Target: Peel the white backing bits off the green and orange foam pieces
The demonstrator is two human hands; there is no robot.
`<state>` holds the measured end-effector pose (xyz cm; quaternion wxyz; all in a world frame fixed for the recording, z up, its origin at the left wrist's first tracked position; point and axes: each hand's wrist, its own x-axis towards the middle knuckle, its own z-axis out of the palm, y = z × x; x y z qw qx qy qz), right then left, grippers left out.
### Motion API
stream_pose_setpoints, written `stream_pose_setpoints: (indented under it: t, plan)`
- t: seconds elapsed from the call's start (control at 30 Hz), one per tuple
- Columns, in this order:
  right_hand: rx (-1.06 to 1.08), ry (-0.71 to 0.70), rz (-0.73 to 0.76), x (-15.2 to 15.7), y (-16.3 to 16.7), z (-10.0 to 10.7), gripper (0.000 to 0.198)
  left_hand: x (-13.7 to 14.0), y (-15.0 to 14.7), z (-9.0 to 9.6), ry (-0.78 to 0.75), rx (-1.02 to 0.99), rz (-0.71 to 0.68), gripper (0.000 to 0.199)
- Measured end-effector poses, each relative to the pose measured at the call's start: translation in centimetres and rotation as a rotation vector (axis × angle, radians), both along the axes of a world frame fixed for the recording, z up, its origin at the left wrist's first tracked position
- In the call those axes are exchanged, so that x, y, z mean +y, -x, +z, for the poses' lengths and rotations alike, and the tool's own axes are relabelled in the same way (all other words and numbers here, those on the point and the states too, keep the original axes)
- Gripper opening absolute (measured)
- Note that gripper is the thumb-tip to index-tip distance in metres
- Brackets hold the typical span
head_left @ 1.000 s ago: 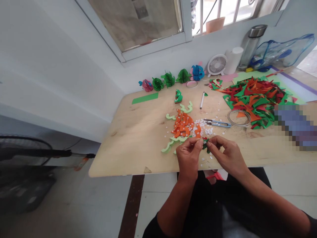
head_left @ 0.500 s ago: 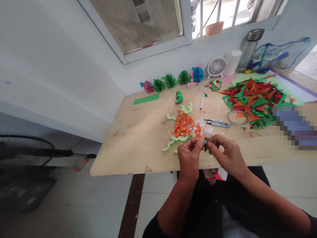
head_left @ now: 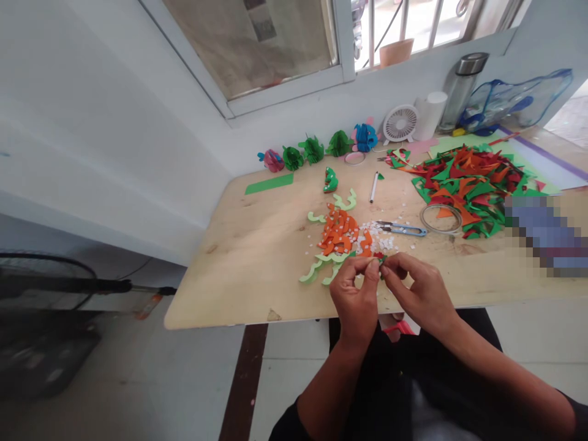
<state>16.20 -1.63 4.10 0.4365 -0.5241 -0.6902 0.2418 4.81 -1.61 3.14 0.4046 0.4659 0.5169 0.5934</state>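
Green paper (head_left: 382, 260) is pinched by left hand (head_left: 355, 295) and right hand (head_left: 420, 291).

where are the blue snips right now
In the head view, the blue snips lie right of centre on the table, between the orange paper pieces and the ring-shaped roll.

A small green-and-dark-red paper piece (head_left: 381, 258) was pinched between the fingertips of the left hand (head_left: 353, 294) and the right hand (head_left: 420, 291) — red showing just beyond them, green between — mostly covered, its full outline and tilt impossible to make out.
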Motion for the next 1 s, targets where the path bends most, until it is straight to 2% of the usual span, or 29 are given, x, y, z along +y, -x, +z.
stream_pose_setpoints:
  t: [0.4,0.7,1.0]
  plan:
    - [0.058,0.244,0.034,0.5,-0.3,0.3,0.022,0.3,1.0,0.1,0.014,0.022,-0.096,0.014]
    - [0.050,0.232,-0.005,0.4,-0.1,0.4,0.021,0.0,0.9,0.4,-0.038,0.088,-0.098,0.009]
    - [0.040,0.213,-0.018,0.1,-0.1,0.6,0.020,-0.1,1.0,0.0,0.009,-0.010,-0.101,0.012]
